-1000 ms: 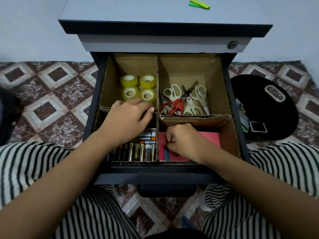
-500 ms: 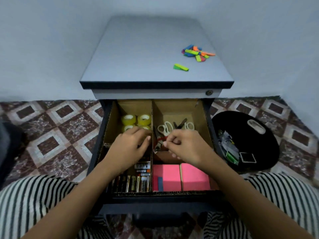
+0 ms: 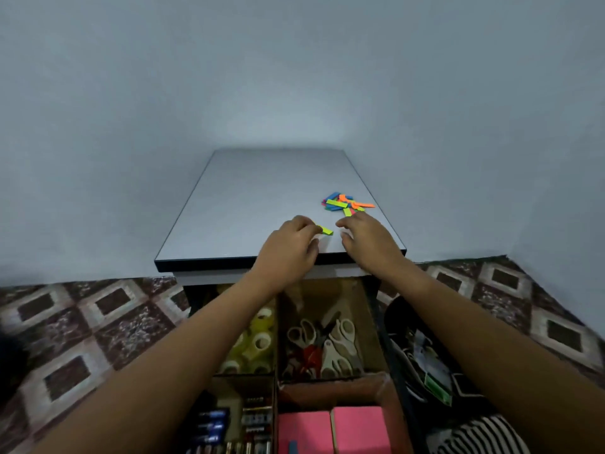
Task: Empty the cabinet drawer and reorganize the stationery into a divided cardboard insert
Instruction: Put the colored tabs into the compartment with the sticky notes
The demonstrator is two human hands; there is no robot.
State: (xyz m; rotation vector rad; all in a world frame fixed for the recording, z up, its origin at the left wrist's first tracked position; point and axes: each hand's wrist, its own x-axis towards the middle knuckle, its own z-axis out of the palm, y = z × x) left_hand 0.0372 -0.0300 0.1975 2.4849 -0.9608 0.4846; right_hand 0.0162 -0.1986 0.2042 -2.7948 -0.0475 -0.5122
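Cabinet top [image 3: 262, 191] has both hands over it: left hand [image 3: 288, 253] pinches a green tab [image 3: 324, 229], right hand [image 3: 370, 244] is relaxed and empty beside the tab pile [image 3: 342, 203].

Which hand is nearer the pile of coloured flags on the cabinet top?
Right. The right hand reaches just short of the pile; the left hand pinches the lone green strip farther left.

both hands at the cabinet top [image 3: 255, 198], above the open drawer [image 3: 366, 322].
left hand [image 3: 288, 253] touches one end of a yellow-green strip [image 3: 324, 229]; right hand [image 3: 366, 240], fingers spread, hovers just beside it, near a pile of coloured strips [image 3: 343, 203].
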